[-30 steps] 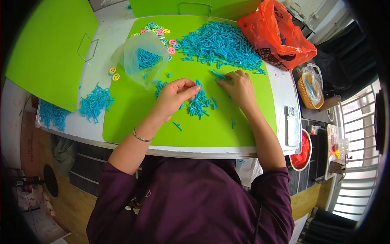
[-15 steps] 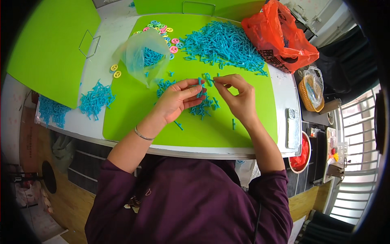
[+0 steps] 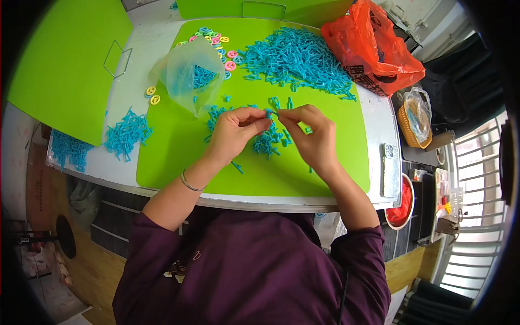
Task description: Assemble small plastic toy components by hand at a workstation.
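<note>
My left hand point(image 3: 236, 132) pinches a small blue plastic piece point(image 3: 268, 112) between thumb and fingertips. Close against it, my right hand point(image 3: 314, 132) has thumb and forefinger closed on the end of a blue plastic part at the same spot; where one part ends and the other begins is too small to tell. Under and beside the hands lies a loose cluster of blue plastic pieces point(image 3: 266, 143) on the green mat point(image 3: 216, 181). Single pieces rest just beyond the fingertips, one of them an upright-lying blue piece point(image 3: 290, 103).
A large heap of blue pieces point(image 3: 295, 57) covers the back right, beside a red plastic bag point(image 3: 374, 49). A translucent bag point(image 3: 184, 70) stands back left near coloured rings point(image 3: 232, 54). Another blue pile point(image 3: 129, 132) lies left; a phone point(image 3: 390, 170) sits at the right edge.
My hands have come together, the right moving left until its fingertips meet the left's. My left fingers have closed from a looser, spread hold into a pinch.
</note>
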Available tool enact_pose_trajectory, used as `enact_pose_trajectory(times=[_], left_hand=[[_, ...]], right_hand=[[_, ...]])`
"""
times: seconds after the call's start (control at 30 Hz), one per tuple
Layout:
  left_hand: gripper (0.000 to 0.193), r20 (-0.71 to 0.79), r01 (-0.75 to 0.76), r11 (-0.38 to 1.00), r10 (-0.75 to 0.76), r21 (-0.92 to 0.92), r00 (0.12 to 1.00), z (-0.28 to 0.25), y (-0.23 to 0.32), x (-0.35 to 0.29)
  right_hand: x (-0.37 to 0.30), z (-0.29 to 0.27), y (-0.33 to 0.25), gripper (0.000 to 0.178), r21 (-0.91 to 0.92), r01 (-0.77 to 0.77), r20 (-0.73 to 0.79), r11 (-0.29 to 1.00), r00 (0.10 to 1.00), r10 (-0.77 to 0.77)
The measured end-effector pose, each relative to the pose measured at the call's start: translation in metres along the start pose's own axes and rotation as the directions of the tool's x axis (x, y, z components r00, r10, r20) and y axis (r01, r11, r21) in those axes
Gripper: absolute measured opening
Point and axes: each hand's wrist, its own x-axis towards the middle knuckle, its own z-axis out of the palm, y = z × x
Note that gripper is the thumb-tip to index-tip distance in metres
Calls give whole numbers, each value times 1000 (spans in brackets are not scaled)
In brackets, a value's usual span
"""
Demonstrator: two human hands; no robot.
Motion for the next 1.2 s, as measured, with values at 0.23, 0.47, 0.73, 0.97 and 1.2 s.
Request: enact_pose_trajectory(times=[0.23,0.47,0.73,0.97,1.2], left_hand=[[15,34,97,994,-99,47,995,-2,6,-2],[13,57,225,972,-222,-69,973,2,13,-5],[13,111,242,960,-228,-139,967,-3,15,-2],[14,210,460,814,-410,-356,888,-15,17,0],[33,34,301,954,-300,-11,953,-17,19,4]], right_hand=[[-1,3,22,10,457,-524,256,719,851,458],[-1,5,22,21,-262,563,68,784,821,-567],[3,10,26,12,563,-415,245,715,910,335],[10,-12,26,19,147,-407,321,901,882,346],[-1,-20,37,20,-366,-185,420,912,842,340]])
